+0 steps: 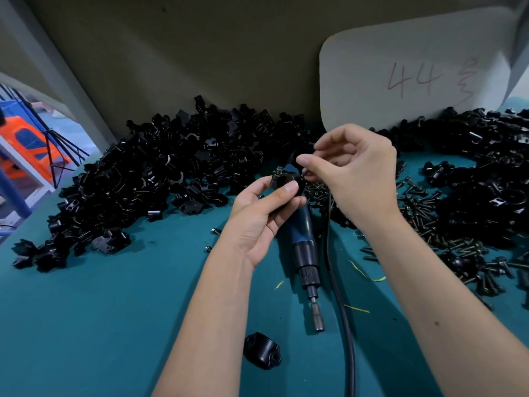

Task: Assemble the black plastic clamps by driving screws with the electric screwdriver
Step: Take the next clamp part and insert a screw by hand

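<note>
- Teal matting covers the worktable (100, 325), which backs onto a plain beige wall where a white card (415, 73) with "44" written on it leans
- a large heap of black clamp parts (137, 179) is spread over the left and back of the table; a second heap (483, 173) lies at the right
- loose dark screws (423, 219) are scattered on the mat in front of the right heap
- the left hand (257, 222) is raised over the middle of the table, thumb and fingers curled round a black clamp (286, 180) with a round opening
- the right hand (357, 170) has its thumb and forefinger pinched on a small screw (305, 171) right at the clamp's edge; whether the screw sits in a hole cannot be told
- the electric screwdriver (305, 253) lies flat on the mat beneath the hands, untouched, blue body, bit pointing toward the person
- its black cable (340, 310) runs just beside it toward the near edge
- a single clamp half (262, 351) lies apart on the mat near the bit's tip
- a few yellow-green scraps (365, 272) lie right of the cable
</note>
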Motion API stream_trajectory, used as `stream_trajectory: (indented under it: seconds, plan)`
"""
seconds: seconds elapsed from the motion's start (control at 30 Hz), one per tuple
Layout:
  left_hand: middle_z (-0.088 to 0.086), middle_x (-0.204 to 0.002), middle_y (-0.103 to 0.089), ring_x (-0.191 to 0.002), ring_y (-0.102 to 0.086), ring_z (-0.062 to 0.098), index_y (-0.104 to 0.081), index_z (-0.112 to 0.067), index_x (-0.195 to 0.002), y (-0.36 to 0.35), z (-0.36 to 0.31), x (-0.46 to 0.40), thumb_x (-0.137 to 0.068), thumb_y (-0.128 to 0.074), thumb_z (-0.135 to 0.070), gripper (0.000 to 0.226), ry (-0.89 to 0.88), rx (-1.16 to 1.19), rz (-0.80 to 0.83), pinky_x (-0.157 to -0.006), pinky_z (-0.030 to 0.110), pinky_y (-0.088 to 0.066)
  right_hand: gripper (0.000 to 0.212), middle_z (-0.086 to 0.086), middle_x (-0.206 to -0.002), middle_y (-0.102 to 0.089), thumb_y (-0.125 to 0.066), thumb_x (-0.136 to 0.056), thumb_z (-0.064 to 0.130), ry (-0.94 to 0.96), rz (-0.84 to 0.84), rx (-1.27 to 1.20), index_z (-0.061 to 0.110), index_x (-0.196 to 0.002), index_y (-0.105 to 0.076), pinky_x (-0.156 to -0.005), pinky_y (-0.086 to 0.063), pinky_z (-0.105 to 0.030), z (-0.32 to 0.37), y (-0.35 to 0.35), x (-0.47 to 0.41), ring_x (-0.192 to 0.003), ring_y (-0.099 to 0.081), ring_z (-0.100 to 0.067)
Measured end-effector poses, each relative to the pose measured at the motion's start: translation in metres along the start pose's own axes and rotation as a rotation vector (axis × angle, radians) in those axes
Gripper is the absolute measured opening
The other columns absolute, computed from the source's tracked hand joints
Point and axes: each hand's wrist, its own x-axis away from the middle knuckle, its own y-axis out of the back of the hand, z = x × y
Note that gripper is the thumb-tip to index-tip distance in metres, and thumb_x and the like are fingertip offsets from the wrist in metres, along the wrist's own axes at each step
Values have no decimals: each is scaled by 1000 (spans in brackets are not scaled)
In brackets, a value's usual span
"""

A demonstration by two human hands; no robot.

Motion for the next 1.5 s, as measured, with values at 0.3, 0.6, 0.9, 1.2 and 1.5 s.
stream_trajectory:
  seconds: [0.3,0.6,0.9,1.2,1.5]
  plan:
    - [9,-98,-75,-82,-74,19,-72,-4,-107,-1,0,1,-71,-86,-10,39,31,24,2,-70,18,-58,18,1,-76,-73,-89,-81,14,238,129,214,6,-83,-73,-68,-59,-26,2,4,-1,-70,-71,-12]
    - [17,-95,-70,-73,-73,19,-77,-3,-81,-8,-4,5,-73,-79,-2,8,133,315,-21,-60,17,-58,14,3,-76,-70,-68,-99,12,-347,326,-388,17,-100,-81,-55,-43,-19,-3,0,0,-68,-56,-7]
    - [18,-99,-70,-73,-72,19,-77,3,-94,-13,-3,8,-72,-82,-2,23,172,421,17,-60,17,-59,16,6,-57,-46,-73,-88,27,-470,335,-604,12,-90,-79,-48,-37,-14,-1,-9,6,-52,-38,-6]
    - [18,-99,-68,-72,-72,18,-76,3,-93,-12,-5,8,-74,-79,-2,20,162,369,-28,-59,17,-59,17,5,-67,-59,-67,-98,20,-391,351,-495,17,-91,-82,-50,-39,-17,0,-8,5,-58,-49,-5]
    - [19,-103,-65,-68,-71,21,-76,2,-86,-11,-10,12,-63,-85,0,24,223,432,20,-55,18,-58,20,3,-71,-64,-64,-98,26,-465,453,-560,21,-91,-82,-57,-33,-22,4,-6,6,-62,-51,-9]
